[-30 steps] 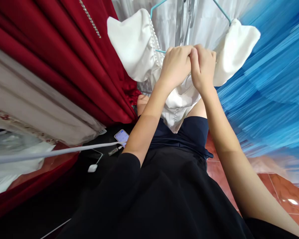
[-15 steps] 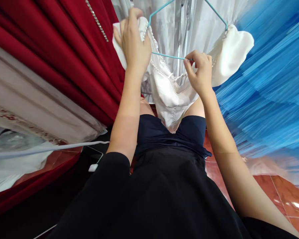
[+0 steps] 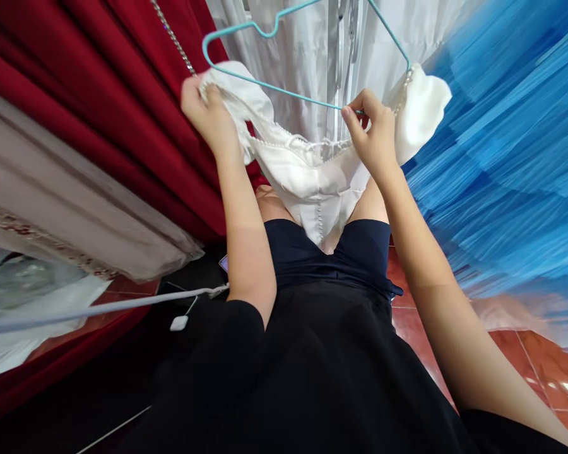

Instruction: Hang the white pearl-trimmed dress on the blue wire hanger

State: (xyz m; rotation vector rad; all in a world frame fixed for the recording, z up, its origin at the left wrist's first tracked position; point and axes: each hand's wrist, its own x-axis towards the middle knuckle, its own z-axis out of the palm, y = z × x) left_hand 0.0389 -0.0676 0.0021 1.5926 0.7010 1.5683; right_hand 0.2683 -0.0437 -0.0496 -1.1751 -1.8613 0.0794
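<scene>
A white garment (image 3: 296,170) with beaded edging hangs in front of my lap, its pointed lower end between my thighs. My left hand (image 3: 211,113) pinches its left shoulder part, off the left end of a light blue wire hanger (image 3: 293,94). My right hand (image 3: 373,129) grips the hanger's lower bar between thumb and fingers. The right shoulder part of the garment (image 3: 421,110) still sits over the hanger's right end. The hanger's hook is out of view.
Red fabric (image 3: 170,126) and pale sheer fabric (image 3: 76,183) hang at the left. Blue tulle (image 3: 515,164) is at the right, white fabric (image 3: 284,69) ahead. A white cord (image 3: 123,306) crosses the lower left, near a small white object (image 3: 178,323). Red tiles (image 3: 539,372) show at lower right.
My left hand has moved left and down with the garment's left shoulder part, which has come off the hanger. The hanger's left end now shows bare. My right hand has barely moved.
</scene>
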